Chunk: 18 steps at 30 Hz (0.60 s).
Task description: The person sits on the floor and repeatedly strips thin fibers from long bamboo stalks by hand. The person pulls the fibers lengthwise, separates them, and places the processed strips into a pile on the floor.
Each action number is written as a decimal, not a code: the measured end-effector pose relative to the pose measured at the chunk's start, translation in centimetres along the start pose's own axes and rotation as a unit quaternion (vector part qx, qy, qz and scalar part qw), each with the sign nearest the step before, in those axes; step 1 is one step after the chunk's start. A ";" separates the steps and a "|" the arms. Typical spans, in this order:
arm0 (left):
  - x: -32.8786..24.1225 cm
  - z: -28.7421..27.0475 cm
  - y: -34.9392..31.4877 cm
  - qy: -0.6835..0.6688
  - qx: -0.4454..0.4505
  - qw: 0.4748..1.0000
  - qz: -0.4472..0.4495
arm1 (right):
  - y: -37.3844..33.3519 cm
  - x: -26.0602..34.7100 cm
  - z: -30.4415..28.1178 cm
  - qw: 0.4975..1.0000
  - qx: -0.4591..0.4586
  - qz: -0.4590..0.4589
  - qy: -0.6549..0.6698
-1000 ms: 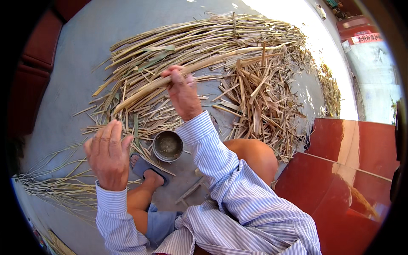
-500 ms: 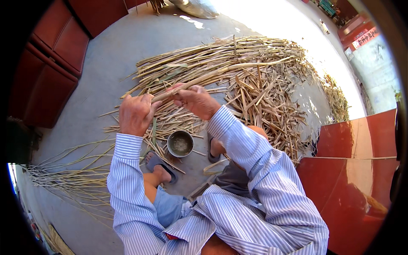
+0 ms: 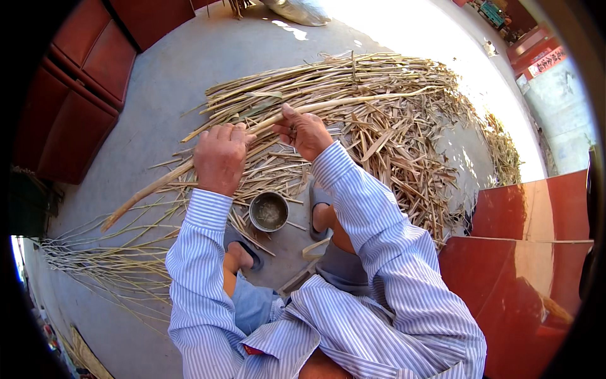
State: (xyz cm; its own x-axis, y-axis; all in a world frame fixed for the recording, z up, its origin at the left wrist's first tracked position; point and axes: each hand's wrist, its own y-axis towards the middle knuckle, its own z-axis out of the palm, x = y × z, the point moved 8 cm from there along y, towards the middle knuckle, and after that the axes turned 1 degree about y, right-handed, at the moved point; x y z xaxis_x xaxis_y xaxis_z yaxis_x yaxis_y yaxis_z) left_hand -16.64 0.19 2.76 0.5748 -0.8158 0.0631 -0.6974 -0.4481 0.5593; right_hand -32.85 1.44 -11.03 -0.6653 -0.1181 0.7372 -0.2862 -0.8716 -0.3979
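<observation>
A long, pale dry stalk (image 3: 366,99) runs slantwise before me, its thick end low at the left and its thin end far right over a heap. My left hand (image 3: 221,158) is closed round it near the middle, knuckles up. A short way along to the right, my right hand (image 3: 306,134) pinches the same stalk between thumb and fingers; part of that grip is hidden. Beneath lie many dry stalks (image 3: 278,88) laid side by side. Between my sandalled feet stands a small metal bowl (image 3: 269,212) holding cloudy liquid.
Dry leaf strips (image 3: 404,151) lie piled to the right of my feet. Thin rods (image 3: 120,262) fan out at the left. Dark red cabinets (image 3: 82,120) stand far left, and glossy red panels (image 3: 505,271) at the right. A pale sack (image 3: 300,9) rests at the back.
The stalk's thick end now sticks out well past my left hand, toward the lower left. My left hand has shifted slightly right, and my right hand has also moved a little right.
</observation>
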 end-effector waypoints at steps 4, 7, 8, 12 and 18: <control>1.6 0.0 1.4 -0.063 0.000 0.997 -0.052 | 0.5 1.5 0.1 1.000 0.017 -0.004 -0.003; 3.2 0.8 1.6 -0.122 0.044 0.982 -0.134 | 0.9 1.5 0.4 0.999 0.043 -0.013 0.011; 4.2 0.8 1.7 -0.133 0.061 0.975 -0.166 | 1.0 1.3 1.0 0.998 0.056 -0.017 0.019; 6.2 1.3 2.0 -0.150 0.117 0.955 -0.229 | 1.9 -0.3 1.5 0.994 0.095 -0.007 0.053; 5.0 -0.2 3.2 -0.137 0.100 0.963 -0.210 | 4.6 -1.8 -4.9 0.977 -0.062 0.068 0.192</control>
State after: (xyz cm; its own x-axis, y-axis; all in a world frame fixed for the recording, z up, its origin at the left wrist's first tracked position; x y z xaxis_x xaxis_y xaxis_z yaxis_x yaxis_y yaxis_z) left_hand -15.91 -5.29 4.99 0.7081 -0.6017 -0.3695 -0.5127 -0.7979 0.3170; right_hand -36.38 -0.03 -16.86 -0.9058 -0.0219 0.4231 -0.2421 -0.7928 -0.5593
